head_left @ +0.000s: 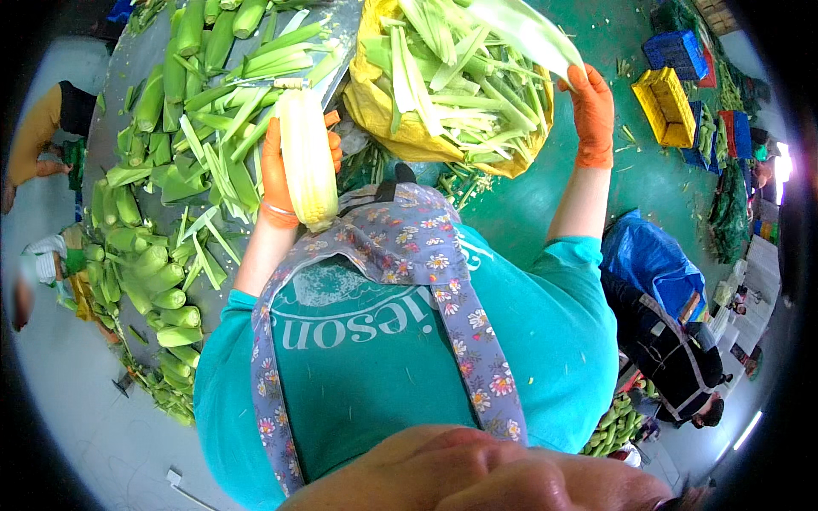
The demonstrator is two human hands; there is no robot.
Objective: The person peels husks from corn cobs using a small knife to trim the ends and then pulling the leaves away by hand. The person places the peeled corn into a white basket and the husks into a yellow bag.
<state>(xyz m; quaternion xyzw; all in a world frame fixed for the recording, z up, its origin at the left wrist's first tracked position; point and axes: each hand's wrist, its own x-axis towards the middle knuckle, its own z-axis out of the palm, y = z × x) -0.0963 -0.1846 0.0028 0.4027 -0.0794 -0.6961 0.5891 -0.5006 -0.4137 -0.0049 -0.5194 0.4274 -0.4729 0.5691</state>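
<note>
My left hand (277,177), in an orange glove, is wrapped round a pale yellow ear of corn (308,162). The ear stands nearly upright in front of my apron, its kernels bare and a cut stub at its far end. Out to the right, my right hand (590,111), also gloved in orange, pinches the end of a long pale green corn husk (538,38). That husk stretches over the rim of a yellow sack (371,106), which is heaped with stripped husks (460,81).
Unpeeled corn ears (158,277) and loose husk strips cover the table (332,21) on my left. Yellow crates (665,106) and blue crates (673,53) stand on the green floor at right. A blue bag (652,255) lies behind my right arm. Other people (51,128) are at the left edge.
</note>
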